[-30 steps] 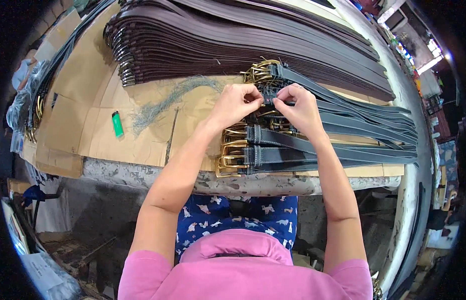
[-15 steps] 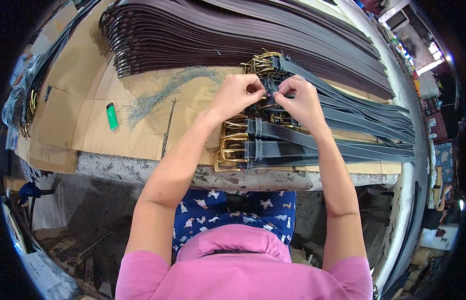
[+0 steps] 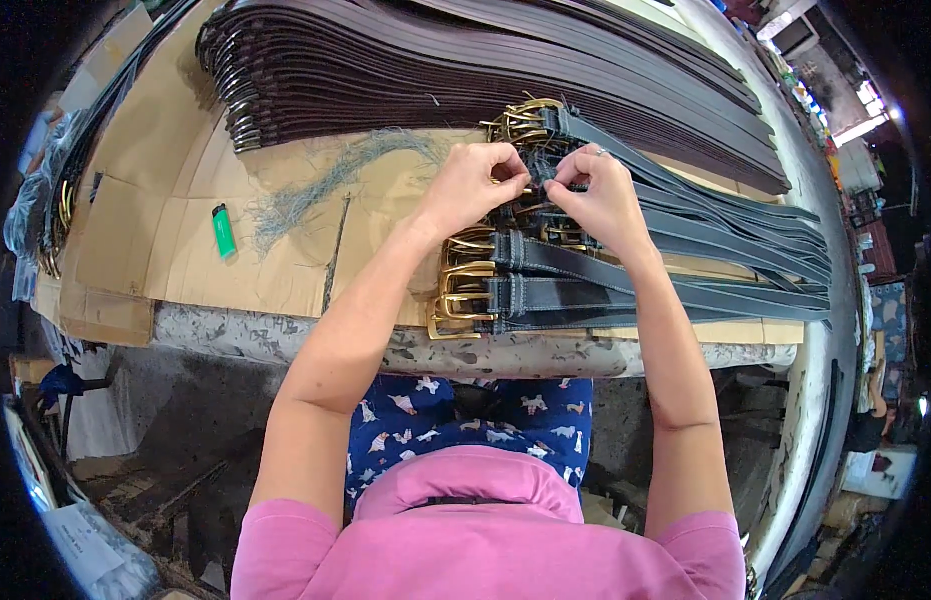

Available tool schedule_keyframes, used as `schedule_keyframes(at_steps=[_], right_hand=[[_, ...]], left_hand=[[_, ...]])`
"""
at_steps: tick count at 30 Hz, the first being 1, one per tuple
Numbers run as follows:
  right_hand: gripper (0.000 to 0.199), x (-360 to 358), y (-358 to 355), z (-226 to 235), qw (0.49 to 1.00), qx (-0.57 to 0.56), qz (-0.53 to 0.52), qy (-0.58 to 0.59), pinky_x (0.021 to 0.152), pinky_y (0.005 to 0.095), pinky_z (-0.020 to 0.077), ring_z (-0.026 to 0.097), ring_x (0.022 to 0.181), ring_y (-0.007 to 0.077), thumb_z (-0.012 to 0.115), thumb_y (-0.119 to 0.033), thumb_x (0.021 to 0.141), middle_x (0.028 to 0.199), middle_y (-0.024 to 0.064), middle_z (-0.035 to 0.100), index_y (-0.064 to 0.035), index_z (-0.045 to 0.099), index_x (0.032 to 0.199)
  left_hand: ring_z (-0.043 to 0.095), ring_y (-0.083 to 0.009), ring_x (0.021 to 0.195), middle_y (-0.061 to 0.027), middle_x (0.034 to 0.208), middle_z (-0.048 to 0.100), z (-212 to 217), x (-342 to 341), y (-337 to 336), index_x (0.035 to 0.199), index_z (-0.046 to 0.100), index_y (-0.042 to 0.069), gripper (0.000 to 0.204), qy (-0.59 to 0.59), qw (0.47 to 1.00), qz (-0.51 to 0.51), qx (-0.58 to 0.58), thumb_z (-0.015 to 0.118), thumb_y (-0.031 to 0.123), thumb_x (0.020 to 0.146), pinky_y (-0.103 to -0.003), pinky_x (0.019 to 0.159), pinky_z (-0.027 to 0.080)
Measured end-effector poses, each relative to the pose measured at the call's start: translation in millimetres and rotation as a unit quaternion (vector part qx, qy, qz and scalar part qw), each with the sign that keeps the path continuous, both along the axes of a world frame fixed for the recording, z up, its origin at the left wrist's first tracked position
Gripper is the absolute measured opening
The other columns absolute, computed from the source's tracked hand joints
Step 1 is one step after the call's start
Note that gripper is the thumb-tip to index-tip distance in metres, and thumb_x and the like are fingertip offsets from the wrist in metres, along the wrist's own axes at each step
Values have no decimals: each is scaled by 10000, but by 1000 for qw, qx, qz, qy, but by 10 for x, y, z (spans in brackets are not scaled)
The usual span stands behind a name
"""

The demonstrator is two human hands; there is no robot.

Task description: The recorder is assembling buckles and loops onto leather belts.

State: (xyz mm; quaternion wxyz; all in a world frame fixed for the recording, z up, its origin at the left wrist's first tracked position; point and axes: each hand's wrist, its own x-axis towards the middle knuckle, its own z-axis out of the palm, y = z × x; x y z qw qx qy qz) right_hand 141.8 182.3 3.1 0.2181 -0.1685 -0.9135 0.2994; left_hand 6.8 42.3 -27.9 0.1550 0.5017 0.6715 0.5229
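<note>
My left hand [image 3: 478, 182] is closed in a pinch, its fingertips over the buckle ends of a bunch of dark grey belts [image 3: 716, 240]. Just to its right, my right hand [image 3: 600, 196] also pinches with thumb and forefinger. The fingertips of both are a short gap apart, and what lies between them is too small to make out. Gold buckles [image 3: 466, 292] stick out at the left ends of the belts, below the hands. More gold buckles [image 3: 526, 120] sit just beyond them. Pale stitching runs along the belts' edges.
A loose heap of grey thread ends [image 3: 336, 180] lies left of my hands on the cardboard [image 3: 186, 262]. Beside it is a green lighter [image 3: 223, 232]. A long stack of dark brown belts [image 3: 406, 80] fills the far side. More belts [image 3: 61, 215] hang at the far left.
Both hands stay pinched at nearly the same spot over the buckle ends, with only slight shifts of the fingers. The belts, threads and lighter look unchanged.
</note>
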Motion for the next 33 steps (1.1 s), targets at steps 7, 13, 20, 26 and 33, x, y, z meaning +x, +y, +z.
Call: schedule_keyframes(at_steps=[7, 13, 20, 26, 33], right_hand=[[185, 36, 67, 30, 997, -61, -11, 42, 601, 291, 470, 593, 633, 159, 722, -136, 728, 708, 89, 619, 36, 659, 740], [197, 77, 212, 48, 975, -194, -72, 87, 560, 214, 405, 527, 616, 48, 706, -162, 809, 661, 10, 613, 30, 663, 791], [204, 160, 112, -33, 959, -235, -78, 136, 539, 213, 387, 489, 593, 36, 712, -163, 806, 635, -14, 586, 28, 654, 759], [194, 209, 102, -237, 951, -229, -112, 174, 533, 222, 406, 500, 580, 32, 715, -154, 798, 626, -3, 604, 31, 668, 772], [196, 229, 74, -224, 951, -238, -117, 158, 538, 228, 419, 515, 582, 47, 727, -152, 783, 633, 18, 622, 37, 673, 769]], left_hand=[[627, -122, 734, -68, 774, 674, -20, -25, 3, 859, 663, -10, 151, -28, 1000, -7, 9, 683, 130, 804, -288, 676, 501], [631, -123, 759, -61, 811, 662, -21, -13, -9, 839, 652, -14, 83, -12, 998, -64, 22, 678, 5, 763, -278, 696, 514], [619, -141, 760, -54, 816, 655, 182, 52, -95, 804, 625, -8, 104, 50, 988, -141, 45, 663, -55, 720, -277, 711, 495], [595, -112, 737, -46, 852, 624, 89, -32, -40, 938, 668, 0, 172, -21, 997, -56, -51, 706, 36, 774, -257, 677, 473], [586, -147, 723, -64, 819, 551, 55, -175, 248, 956, 677, 20, 140, 143, 989, -40, -12, 653, 68, 827, -268, 638, 469]])
